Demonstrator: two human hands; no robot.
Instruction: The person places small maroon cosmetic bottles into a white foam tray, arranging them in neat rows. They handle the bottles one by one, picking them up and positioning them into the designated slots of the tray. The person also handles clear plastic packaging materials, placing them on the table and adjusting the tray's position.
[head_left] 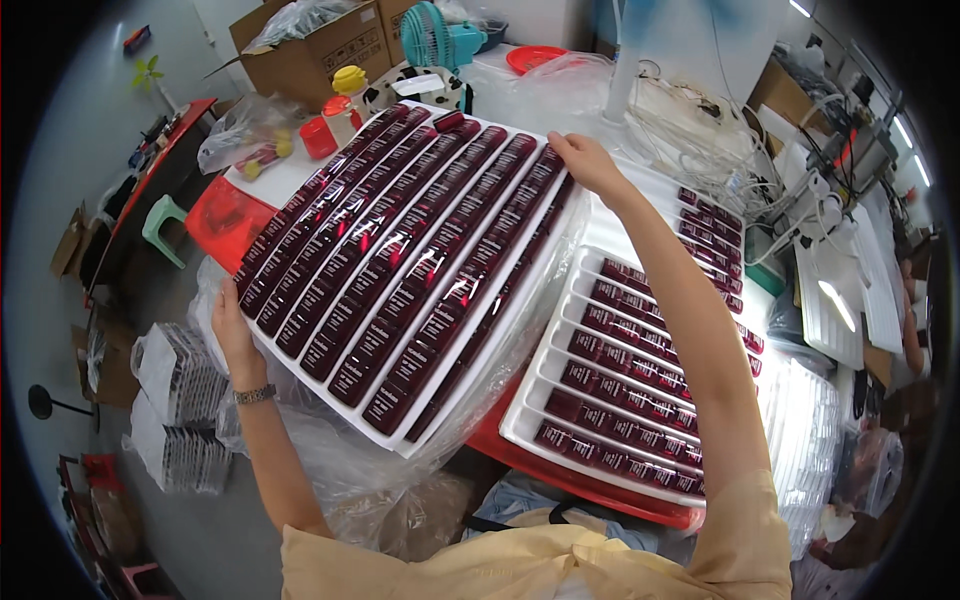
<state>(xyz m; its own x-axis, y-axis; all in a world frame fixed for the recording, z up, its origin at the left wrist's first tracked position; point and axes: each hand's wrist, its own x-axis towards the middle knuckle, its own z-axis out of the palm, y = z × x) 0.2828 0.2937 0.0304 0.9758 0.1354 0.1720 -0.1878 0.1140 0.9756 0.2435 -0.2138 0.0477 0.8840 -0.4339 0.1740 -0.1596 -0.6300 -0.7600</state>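
A white tray [528, 303] lined with long rows of small glossy dark red cases [370, 275] tilts in front of me. My left hand [236, 330] has its fingers closed on the tray's left edge, with a watch on that wrist. At the far right corner, my right hand [585, 162] grips the same tray. One case [449, 122] lies askew across the far end of the rows. To the right, partly behind my right forearm, a second white tray [535, 385] holds more rows of dark red cases.
Under the second tray is a red surface [640, 512]. Clear plastic film [400, 510] hangs below the held tray. Stacked trays [180, 400] stand on the left floor, near a green stool [163, 230]. A teal fan [435, 38], cardboard box [320, 55] and tangled cables [680, 125] lie beyond.
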